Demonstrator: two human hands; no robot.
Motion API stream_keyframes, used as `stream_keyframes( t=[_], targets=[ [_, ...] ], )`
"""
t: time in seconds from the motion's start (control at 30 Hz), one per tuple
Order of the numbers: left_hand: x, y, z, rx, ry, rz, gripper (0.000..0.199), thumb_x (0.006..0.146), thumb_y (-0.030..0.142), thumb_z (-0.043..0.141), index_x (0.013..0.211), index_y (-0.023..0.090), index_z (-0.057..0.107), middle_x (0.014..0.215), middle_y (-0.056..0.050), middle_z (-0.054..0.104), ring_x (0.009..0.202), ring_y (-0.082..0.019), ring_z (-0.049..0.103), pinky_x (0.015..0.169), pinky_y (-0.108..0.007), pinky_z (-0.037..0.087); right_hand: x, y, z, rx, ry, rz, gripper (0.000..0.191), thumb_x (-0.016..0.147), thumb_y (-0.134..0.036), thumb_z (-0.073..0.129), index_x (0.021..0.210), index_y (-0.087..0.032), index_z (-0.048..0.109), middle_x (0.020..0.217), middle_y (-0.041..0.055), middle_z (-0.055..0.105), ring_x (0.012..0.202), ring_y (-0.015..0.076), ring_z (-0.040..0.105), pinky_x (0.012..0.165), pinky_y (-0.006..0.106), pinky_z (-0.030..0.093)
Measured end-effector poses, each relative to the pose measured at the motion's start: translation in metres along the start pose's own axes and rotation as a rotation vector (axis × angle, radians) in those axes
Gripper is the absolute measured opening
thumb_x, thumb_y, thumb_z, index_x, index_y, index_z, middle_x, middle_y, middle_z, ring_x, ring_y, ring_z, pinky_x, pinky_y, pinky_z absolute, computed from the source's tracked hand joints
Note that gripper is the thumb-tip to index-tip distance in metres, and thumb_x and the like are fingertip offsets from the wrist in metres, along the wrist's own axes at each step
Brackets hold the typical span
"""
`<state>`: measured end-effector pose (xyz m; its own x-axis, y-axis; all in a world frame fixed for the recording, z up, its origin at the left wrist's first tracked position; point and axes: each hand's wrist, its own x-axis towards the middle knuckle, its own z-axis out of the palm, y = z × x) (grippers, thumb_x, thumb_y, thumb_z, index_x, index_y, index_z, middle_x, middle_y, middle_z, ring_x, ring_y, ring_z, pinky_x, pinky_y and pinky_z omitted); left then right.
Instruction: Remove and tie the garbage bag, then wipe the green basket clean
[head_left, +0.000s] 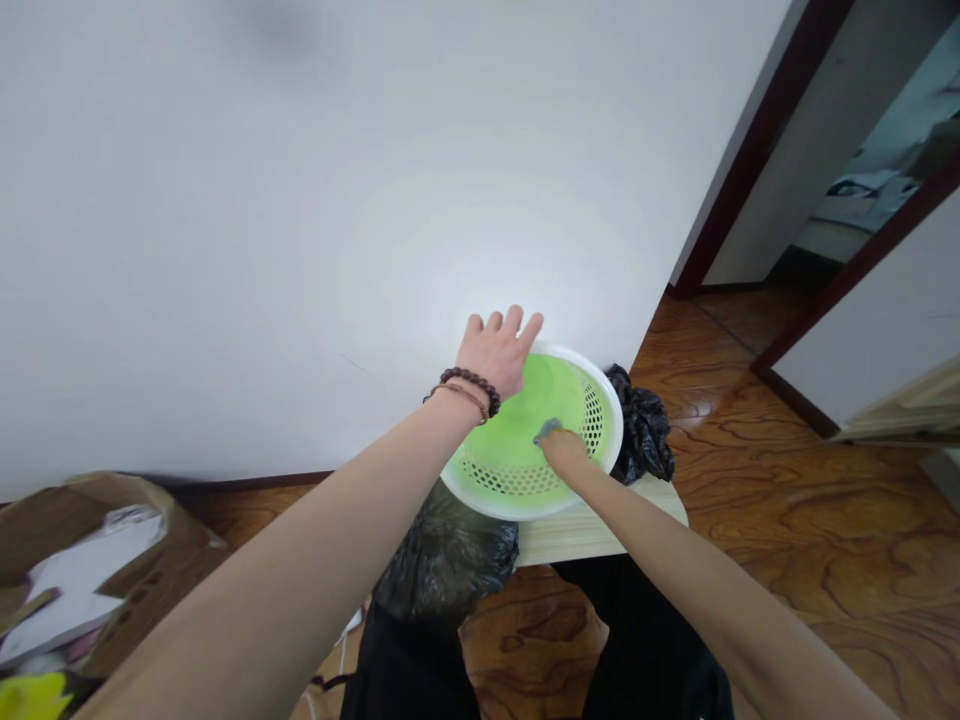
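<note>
A round plastic basket (517,480), green inside with a white rim and rows of holes, rests on a small light wooden stool (570,540). My left hand (499,352), with dark beads at the wrist, holds the basket's far left rim, its fingers bent over the edge towards the wall and its thumb hidden. Down inside the basket is my right hand (564,450), closed on a grey cloth (548,430) that touches the green surface. Most of the cloth is hidden under that hand.
Black plastic bags (643,425) hang at the stool's right, and another dark bag (450,550) at its left. A white wall (300,250) stands right behind. An open cardboard box (150,570) with papers sits at the lower left. A doorway (802,200) opens at the right.
</note>
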<state>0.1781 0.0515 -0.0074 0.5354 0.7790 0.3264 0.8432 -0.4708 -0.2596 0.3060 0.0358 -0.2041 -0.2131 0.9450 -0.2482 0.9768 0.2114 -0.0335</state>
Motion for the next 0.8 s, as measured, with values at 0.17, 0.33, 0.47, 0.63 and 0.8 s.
stream_keyframes(
  t=[0.17,0.33,0.47,0.63,0.8],
  targets=[
    [0.039,0.018,-0.006,-0.039,-0.163,0.190,0.051,0.073,0.020,0.047,0.123,0.025,0.045,0.115,-0.011,0.051,0.090,-0.024,0.055,0.077,-0.036,0.039,0.004,-0.003,0.006,-0.037,0.025,0.018,0.036,0.084,-0.005,0.035,0.100,-0.008,0.067,0.101,0.0210,0.064,0.098,0.0256,0.059,0.080,0.034,0.046],
    [0.051,0.002,0.015,-0.199,-0.413,0.101,0.036,0.071,0.035,0.047,0.102,0.024,0.064,0.094,-0.009,0.063,0.083,-0.023,0.059,0.070,-0.032,0.044,0.013,0.004,0.019,-0.053,0.050,0.016,0.039,0.084,-0.007,0.034,0.113,-0.005,0.061,0.123,0.0215,0.052,0.121,0.0282,0.042,0.094,0.038,0.038],
    [0.053,-0.007,0.030,-0.455,-0.413,0.090,0.057,0.066,0.026,0.050,0.122,0.030,0.053,0.105,-0.004,0.064,0.085,-0.017,0.059,0.071,-0.024,0.044,0.026,0.006,0.024,-0.043,0.070,-0.008,0.041,0.086,-0.008,0.031,0.116,-0.005,0.058,0.125,0.0187,0.052,0.122,0.0264,0.040,0.098,0.037,0.033],
    [0.054,-0.004,0.031,-0.562,-0.470,0.082,0.047,0.061,0.021,0.049,0.105,0.028,0.064,0.079,-0.003,0.067,0.066,-0.015,0.057,0.056,-0.023,0.041,0.046,0.004,0.029,0.009,0.095,0.003,0.039,0.087,-0.010,0.030,0.114,-0.005,0.059,0.120,0.0202,0.055,0.118,0.0251,0.043,0.099,0.037,0.031],
    [0.049,-0.003,0.029,-0.587,-0.428,0.063,0.041,0.060,0.018,0.048,0.096,0.023,0.068,0.067,-0.004,0.063,0.058,-0.014,0.053,0.051,-0.023,0.037,0.069,0.003,0.040,0.077,0.095,0.018,0.038,0.087,-0.007,0.031,0.115,-0.002,0.056,0.122,0.0210,0.053,0.121,0.0255,0.040,0.100,0.037,0.030]
  ],
)
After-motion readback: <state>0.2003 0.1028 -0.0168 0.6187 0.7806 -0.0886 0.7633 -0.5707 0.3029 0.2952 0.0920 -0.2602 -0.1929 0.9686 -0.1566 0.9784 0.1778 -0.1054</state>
